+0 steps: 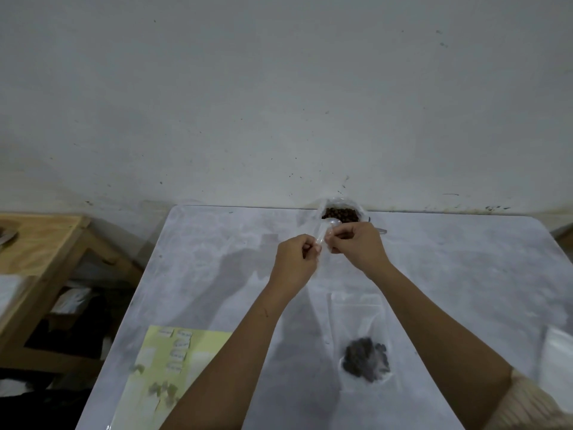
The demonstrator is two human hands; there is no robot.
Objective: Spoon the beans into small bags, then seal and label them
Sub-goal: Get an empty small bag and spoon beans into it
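Pushed-up cream sleeve (533, 401), ribbed and soft, is seen at 5 o'clock, closest to the lens, with both bare forearms stretched out over the table (217, 243), which is covered in a pale, mottled, matt sheet. One filled bag (356, 315) is laid flat at 5 o'clock. It is a rectangle of clear glossy film, with a dark heap of beans (364, 358) settled in its lower half. Whether its top has been pressed closed cannot be told, and no label is seen on it.

A yellow-green label sheet (164, 361), thin and flat, is spread at 7 o'clock and carries small white rectangular labels whose print is too blurred to read. A white, flat, blurred stack (558, 355) is cut off by the frame at 4 o'clock.

Towards 12 o'clock a second small bag (321, 240), thin, limp and nearly invisible, is held up between the left hand (296, 259) and the right hand (359, 246). The fingers of each hand are curled and pinched on its film, apparently at the mouth. What appears to be a clear plastic spoon (334, 223) is seen just above the right hand; how it is held cannot be made out. Behind it, against the wall at 12 o'clock, a crinkled supply bag (341, 200) is stood open, full of brown beans.

The work is judged to be at an early stage: one portion is bagged, a second bag is being readied for filling, and labelling is seemingly not yet begun
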